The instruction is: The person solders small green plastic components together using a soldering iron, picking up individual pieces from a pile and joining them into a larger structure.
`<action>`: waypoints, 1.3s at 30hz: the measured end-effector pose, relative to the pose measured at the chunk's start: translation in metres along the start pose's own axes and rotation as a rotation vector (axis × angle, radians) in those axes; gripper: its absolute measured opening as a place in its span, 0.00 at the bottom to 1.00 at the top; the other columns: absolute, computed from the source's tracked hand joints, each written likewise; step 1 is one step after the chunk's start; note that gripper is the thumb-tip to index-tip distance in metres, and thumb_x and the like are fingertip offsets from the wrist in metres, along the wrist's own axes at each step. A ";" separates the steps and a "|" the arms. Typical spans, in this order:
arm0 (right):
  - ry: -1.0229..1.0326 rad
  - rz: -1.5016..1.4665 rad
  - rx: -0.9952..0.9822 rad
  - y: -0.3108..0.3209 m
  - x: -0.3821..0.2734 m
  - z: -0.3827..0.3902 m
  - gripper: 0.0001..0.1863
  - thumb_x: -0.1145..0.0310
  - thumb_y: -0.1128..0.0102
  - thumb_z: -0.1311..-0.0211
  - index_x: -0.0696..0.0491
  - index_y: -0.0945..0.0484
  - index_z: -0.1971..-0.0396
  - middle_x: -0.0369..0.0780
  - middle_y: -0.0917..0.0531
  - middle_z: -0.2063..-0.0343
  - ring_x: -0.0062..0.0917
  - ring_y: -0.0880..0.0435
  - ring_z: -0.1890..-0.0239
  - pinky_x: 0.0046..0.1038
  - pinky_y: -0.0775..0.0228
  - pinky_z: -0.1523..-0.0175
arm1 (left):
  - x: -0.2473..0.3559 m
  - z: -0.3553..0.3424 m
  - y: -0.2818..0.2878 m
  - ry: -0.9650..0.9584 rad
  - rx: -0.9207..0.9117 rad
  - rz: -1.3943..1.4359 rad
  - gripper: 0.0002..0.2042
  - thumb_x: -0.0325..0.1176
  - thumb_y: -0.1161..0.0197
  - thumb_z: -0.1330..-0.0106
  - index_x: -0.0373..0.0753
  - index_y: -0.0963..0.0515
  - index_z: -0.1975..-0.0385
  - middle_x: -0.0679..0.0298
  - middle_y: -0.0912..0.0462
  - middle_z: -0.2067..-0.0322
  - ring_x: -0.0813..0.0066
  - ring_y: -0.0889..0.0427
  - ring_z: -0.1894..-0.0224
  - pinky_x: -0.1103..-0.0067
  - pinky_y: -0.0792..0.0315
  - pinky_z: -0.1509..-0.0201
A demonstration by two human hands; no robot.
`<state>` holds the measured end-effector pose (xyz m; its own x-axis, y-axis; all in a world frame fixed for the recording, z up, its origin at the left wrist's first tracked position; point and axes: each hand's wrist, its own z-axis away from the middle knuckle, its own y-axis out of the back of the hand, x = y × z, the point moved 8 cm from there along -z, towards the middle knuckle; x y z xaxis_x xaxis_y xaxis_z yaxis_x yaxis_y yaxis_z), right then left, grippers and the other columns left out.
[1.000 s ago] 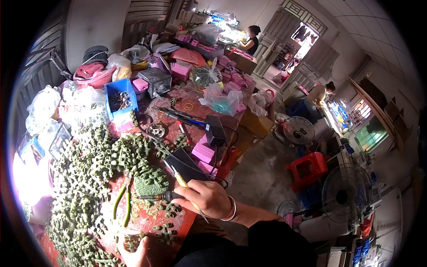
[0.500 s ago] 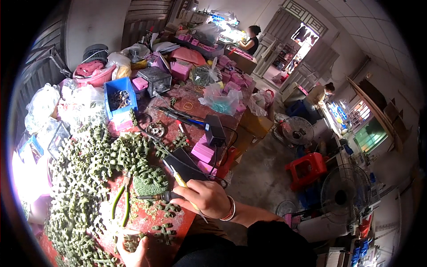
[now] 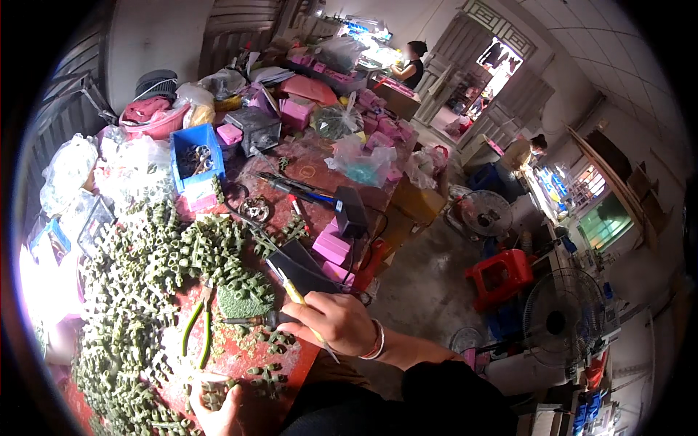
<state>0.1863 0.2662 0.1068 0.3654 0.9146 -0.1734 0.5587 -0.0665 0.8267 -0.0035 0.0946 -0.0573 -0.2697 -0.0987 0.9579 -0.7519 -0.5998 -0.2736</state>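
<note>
The right hand (image 3: 336, 322) is closed around a yellow stick (image 3: 297, 294). The left hand (image 3: 218, 412) grips small green parts (image 3: 212, 397) beside it.

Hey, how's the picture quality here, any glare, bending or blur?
Head view: blown-out white glare at the left edge by the plastic bags; fisheye bends the doorway and leaves black corners; the right hand with its yellow-handled tool looks fairly sharp.

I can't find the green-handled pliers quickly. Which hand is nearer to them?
Roughly level. The left hand sits just below the pliers; the right hand, holding a yellow-handled tool, lies off to their right.
</note>
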 end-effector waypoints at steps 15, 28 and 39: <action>-0.047 -0.154 0.062 0.000 -0.021 -0.005 0.17 0.69 0.21 0.51 0.54 0.15 0.61 0.40 0.22 0.76 0.36 0.21 0.76 0.31 0.29 0.71 | 0.047 -0.005 -0.011 0.109 -0.097 0.015 0.09 0.27 0.29 0.37 0.38 0.22 0.61 0.70 0.19 0.68 0.86 0.23 0.66 0.83 0.27 0.62; -0.015 -0.156 0.030 -0.001 -0.018 -0.002 0.17 0.67 0.21 0.50 0.54 0.15 0.61 0.40 0.21 0.76 0.34 0.21 0.77 0.29 0.31 0.72 | 0.043 -0.006 -0.020 0.159 -0.102 0.110 0.10 0.29 0.28 0.39 0.37 0.20 0.62 0.70 0.20 0.65 0.85 0.24 0.63 0.82 0.28 0.56; -0.006 -0.160 0.026 -0.001 -0.023 -0.003 0.17 0.67 0.21 0.50 0.54 0.15 0.61 0.39 0.23 0.77 0.33 0.22 0.78 0.29 0.32 0.73 | 0.044 -0.008 -0.018 0.114 -0.107 0.063 0.10 0.30 0.28 0.39 0.37 0.20 0.61 0.69 0.20 0.66 0.85 0.23 0.63 0.83 0.28 0.57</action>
<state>0.1750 0.2468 0.1112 0.2743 0.9121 -0.3048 0.6294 0.0694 0.7740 -0.0063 0.1073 -0.0111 -0.3801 -0.0395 0.9241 -0.7896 -0.5065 -0.3465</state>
